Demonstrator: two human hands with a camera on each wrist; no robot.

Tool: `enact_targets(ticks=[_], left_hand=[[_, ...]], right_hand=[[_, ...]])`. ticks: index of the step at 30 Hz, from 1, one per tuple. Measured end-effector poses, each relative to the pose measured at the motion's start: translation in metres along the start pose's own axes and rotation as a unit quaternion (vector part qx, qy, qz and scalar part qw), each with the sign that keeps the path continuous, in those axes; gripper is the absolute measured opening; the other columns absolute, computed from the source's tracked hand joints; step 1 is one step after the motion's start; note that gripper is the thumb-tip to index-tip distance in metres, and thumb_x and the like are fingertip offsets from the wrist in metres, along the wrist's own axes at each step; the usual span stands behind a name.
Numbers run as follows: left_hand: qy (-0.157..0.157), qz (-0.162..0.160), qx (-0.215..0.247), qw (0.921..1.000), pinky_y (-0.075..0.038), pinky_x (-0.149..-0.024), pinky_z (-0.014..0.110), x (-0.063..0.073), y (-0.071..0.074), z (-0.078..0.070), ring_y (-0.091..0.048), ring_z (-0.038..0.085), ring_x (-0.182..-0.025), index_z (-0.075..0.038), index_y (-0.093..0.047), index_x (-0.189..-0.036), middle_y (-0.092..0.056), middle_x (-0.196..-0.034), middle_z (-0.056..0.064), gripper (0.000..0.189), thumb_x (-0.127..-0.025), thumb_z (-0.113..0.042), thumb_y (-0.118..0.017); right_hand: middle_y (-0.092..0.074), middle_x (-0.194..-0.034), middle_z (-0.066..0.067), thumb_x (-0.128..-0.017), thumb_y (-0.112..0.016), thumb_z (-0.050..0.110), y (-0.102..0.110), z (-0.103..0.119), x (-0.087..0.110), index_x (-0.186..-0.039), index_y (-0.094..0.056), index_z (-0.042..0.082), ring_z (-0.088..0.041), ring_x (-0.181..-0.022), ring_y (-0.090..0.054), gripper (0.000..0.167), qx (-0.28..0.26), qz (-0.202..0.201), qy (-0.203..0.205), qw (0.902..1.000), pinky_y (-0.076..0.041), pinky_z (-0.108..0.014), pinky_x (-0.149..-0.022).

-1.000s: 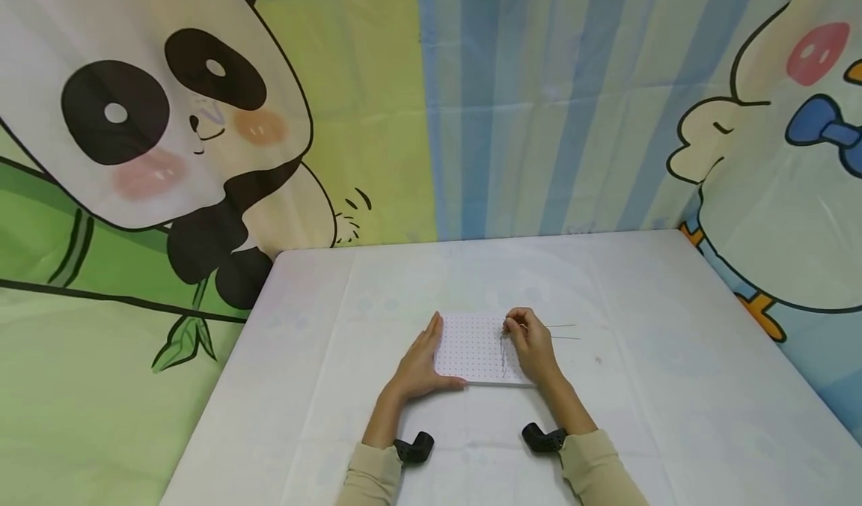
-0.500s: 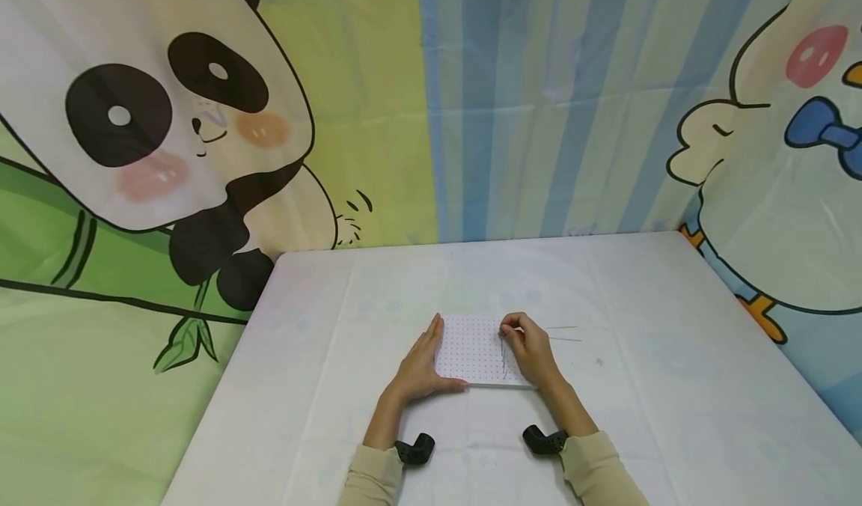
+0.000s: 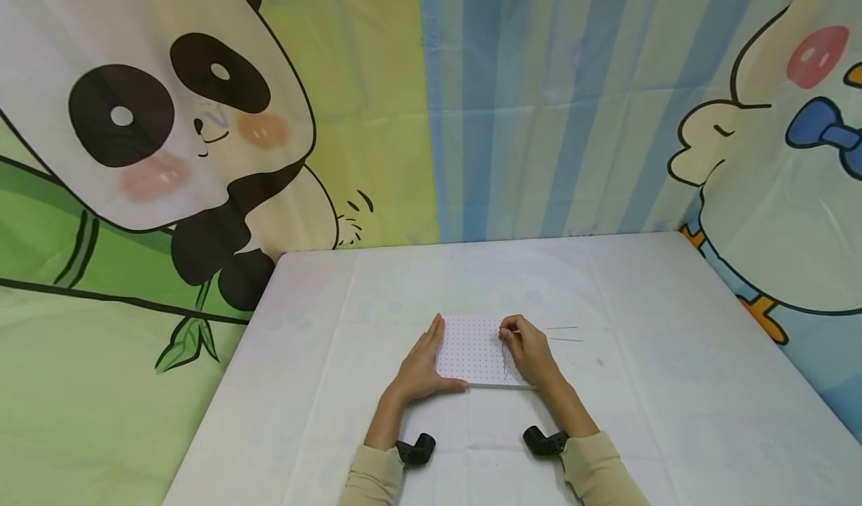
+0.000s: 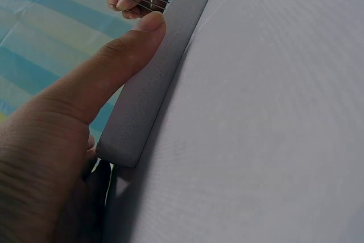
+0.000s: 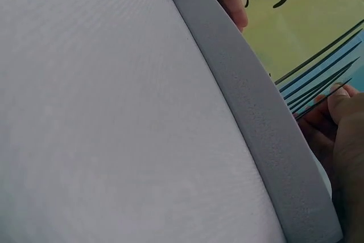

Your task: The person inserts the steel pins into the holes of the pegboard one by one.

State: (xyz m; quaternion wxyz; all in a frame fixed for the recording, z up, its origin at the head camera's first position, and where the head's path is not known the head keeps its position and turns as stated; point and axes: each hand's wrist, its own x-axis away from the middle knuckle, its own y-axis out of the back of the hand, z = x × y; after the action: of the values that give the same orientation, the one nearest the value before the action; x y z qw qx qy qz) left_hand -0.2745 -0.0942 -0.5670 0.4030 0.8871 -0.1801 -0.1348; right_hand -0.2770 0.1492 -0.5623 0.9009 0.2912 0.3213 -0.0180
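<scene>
A white foam board (image 3: pixel 468 352) with rows of small dots lies on the table. My left hand (image 3: pixel 417 367) steadies its near left corner, straight fingers along the left side and the thumb (image 4: pixel 133 44) against the front edge. Several thin dark pins (image 5: pixel 321 69) stand upright in the board's right part. Over them, my right hand (image 3: pixel 532 350) pinches one thin dark pin between thumb and forefinger. The lower end of that pin is hard to make out among the others.
Two more thin pins (image 3: pixel 564 339) lie to the right, beyond my right hand. The table (image 3: pixel 323 416) has a white cover. Behind it hangs a cartoon-printed backdrop (image 3: pixel 377 117). Each wrist wears a black camera (image 3: pixel 416 450).
The right fingertips have shifted slightly left over the board, still pinching a pin. My left hand and the board keep their places; the head view has tilted a little.
</scene>
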Motion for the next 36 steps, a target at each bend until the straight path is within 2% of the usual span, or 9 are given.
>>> enact_targets(ticks=[6, 12, 17, 21, 26, 31, 36], left_hand=[[-0.004, -0.002, 0.003, 1.0000, -0.021, -0.108, 0.046, 0.000, 0.000, 0.001, -0.011, 0.025, -0.139, -0.011, -0.005, -0.149, -0.001, -0.155, -0.002, 0.134, -0.051, -0.071, -0.073], [-0.006, -0.002, 0.002, 1.0000, -0.020, -0.108, 0.046, -0.001, 0.001, 0.001, -0.011, 0.026, -0.139, -0.011, -0.005, -0.149, -0.001, -0.155, -0.002, 0.134, -0.051, -0.073, -0.072], [-0.010, -0.006, 0.004, 0.9999, -0.020, -0.108, 0.047, 0.000, 0.001, 0.000, -0.011, 0.025, -0.139, -0.009, -0.006, -0.149, -0.003, -0.155, 0.000, 0.133, -0.052, -0.070, -0.074], [-0.013, -0.005, 0.009, 0.9999, -0.020, -0.108, 0.047, 0.001, 0.000, 0.001, -0.012, 0.026, -0.139, -0.008, -0.007, -0.149, -0.004, -0.155, 0.002, 0.133, -0.052, -0.068, -0.076], [-0.014, -0.005, 0.005, 0.9999, -0.018, -0.109, 0.045, 0.002, -0.002, 0.002, -0.010, 0.024, -0.139, -0.008, -0.006, -0.149, -0.003, -0.155, 0.001, 0.134, -0.051, -0.069, -0.075], [-0.015, -0.007, 0.009, 0.9998, -0.017, -0.109, 0.046, 0.002, -0.002, 0.001, -0.010, 0.025, -0.139, -0.007, -0.006, -0.149, -0.003, -0.155, 0.002, 0.134, -0.051, -0.067, -0.076], [-0.018, -0.007, 0.009, 0.9998, -0.017, -0.109, 0.046, 0.002, 0.000, 0.000, -0.011, 0.027, -0.139, -0.006, -0.007, -0.148, -0.005, -0.155, 0.004, 0.133, -0.052, -0.066, -0.077]], right_hand=[[-0.063, -0.086, -0.003, -0.088, -0.061, 0.007, 0.001, -0.001, 0.002, -0.095, -0.058, 0.007, -0.014, -0.083, -0.062, 0.007, -0.011, -0.016, 0.002, 0.9998, -0.050, -0.022, -0.068], [-0.063, -0.088, 0.001, -0.086, -0.063, 0.007, 0.003, -0.002, 0.002, -0.094, -0.060, 0.009, -0.015, -0.085, -0.062, 0.009, -0.024, -0.016, -0.013, 0.9995, -0.051, -0.021, -0.068], [-0.064, -0.095, -0.007, -0.089, -0.059, 0.005, 0.006, -0.003, 0.003, -0.105, -0.060, 0.004, -0.019, -0.089, -0.063, 0.016, -0.073, -0.013, -0.025, 0.9969, -0.051, -0.019, -0.074], [-0.065, -0.096, -0.013, -0.092, -0.054, 0.003, 0.008, -0.004, 0.006, -0.112, -0.060, 0.001, -0.021, -0.089, -0.064, 0.022, -0.108, -0.047, -0.035, 0.9925, -0.050, -0.019, -0.078], [-0.065, -0.094, -0.011, -0.094, -0.053, 0.011, 0.023, -0.010, 0.008, -0.107, -0.063, 0.005, -0.015, -0.086, -0.063, 0.018, -0.133, -0.117, -0.079, 0.9810, -0.048, -0.016, -0.077], [-0.066, -0.096, -0.006, -0.090, -0.061, 0.018, 0.051, -0.030, 0.014, -0.101, -0.067, 0.008, -0.007, -0.090, -0.060, 0.016, -0.088, -0.145, -0.128, 0.9772, -0.045, -0.014, -0.079], [-0.066, -0.091, -0.001, -0.083, -0.069, 0.021, 0.072, -0.046, 0.024, -0.093, -0.070, 0.011, -0.005, -0.083, -0.058, 0.014, 0.002, -0.131, -0.169, 0.9769, -0.042, -0.012, -0.073]])
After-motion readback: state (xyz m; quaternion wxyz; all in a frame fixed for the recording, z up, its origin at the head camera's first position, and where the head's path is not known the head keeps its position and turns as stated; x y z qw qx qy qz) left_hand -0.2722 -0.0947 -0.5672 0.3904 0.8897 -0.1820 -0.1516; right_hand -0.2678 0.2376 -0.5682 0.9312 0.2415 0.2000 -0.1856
